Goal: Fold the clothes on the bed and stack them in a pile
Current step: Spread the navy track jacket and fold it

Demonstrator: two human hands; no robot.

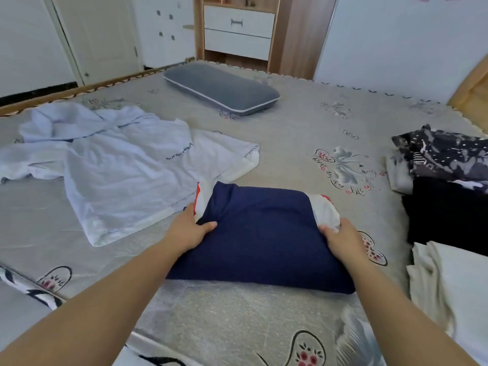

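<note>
From the head camera I saw a wide bed covered in a grey quilted mat printed with dark leaves, red berries and looping script, its scalloped edge running along the far side. On it, straight ahead of me and near its front edge, lay the folded navy blue garment with white and red trim. My left hand gripped its left end, thumb curled over the navy cloth and the fingers tucked beneath, out of sight. My right hand pinched the right end where the white trim bunched up, thumb on top; I could not tell how its other fingers lay.

To the left of it a pale blue hooded jacket with small dark lettering was spread loosely, touching the navy garment's far left corner. At the right edge sat a heap of dark clothes, a black-and-white patterned piece on top of a plain black 1, with a cream cloth just in front. A flat grey pillow with white piping lay near the far side.

Beyond the bed stood a wooden cabinet with 2 white drawers, a white door to its left, and pale walls.
</note>
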